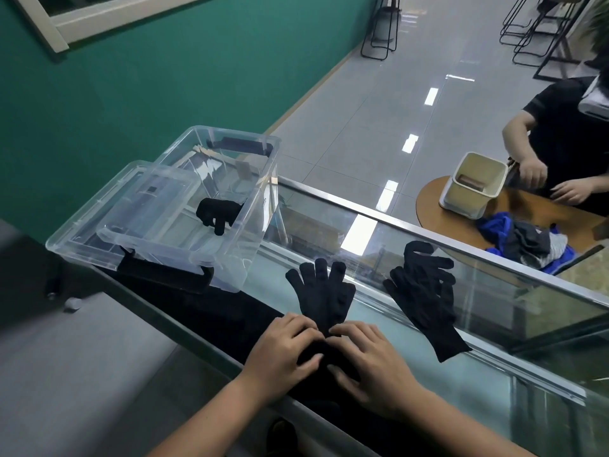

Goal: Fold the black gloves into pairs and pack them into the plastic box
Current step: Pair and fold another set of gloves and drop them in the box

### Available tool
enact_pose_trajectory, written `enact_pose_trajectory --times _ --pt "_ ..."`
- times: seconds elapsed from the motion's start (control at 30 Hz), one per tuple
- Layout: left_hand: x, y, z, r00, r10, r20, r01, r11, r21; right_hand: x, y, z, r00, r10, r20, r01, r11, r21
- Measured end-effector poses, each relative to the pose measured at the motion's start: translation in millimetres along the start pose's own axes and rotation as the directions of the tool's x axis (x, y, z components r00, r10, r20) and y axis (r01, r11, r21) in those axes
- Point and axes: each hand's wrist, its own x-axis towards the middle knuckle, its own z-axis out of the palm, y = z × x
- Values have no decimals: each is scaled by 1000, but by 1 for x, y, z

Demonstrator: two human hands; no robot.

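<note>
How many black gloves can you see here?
3 groups, stacked ones may hide: one folded in the plastic box, one under both hands, one loose to the right.

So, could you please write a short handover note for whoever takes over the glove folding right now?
Left hand and right hand: both pressing on the cuff end of the middle glove, fingers flat, no closed grip.
Things: a second loose glove lies flat to the right on the glass counter. One folded black bundle is already in the plastic box.
Done: one bundle packed.
Left: fold the gloves on the counter and pack them.
</note>
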Motion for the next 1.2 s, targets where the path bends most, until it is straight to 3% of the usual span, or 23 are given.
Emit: enact_pose_trajectory --times 0.27,0.4,0.53,0.77,0.87,1.03,1.2 --pt "8 -2 4 999 -29 -37 29 999 15 15 3 6 999 33 4 -33 998 -46" --pt "18 0 0 992 -123 -9 123 992 -41 28 6 10 998 70 -12 -70 997 -32" --pt "24 2 -6 959 -282 21 280 939 -200 41 7 8 978 208 -26 -203 972 115" --pt "29 -3 -7 913 -407 17 386 852 -354 61 10 3 892 453 -4 -425 840 336" --pt "33 -5 -3 901 -433 -20 393 837 -381 67 9 3 892 451 -21 -429 860 276" --pt "38 -9 2 901 -418 -113 379 887 -265 68 13 9 916 389 -101 -381 920 89" --pt "35 -6 5 940 -268 -212 256 963 -83 64 19 13 944 236 -229 -248 968 -26"
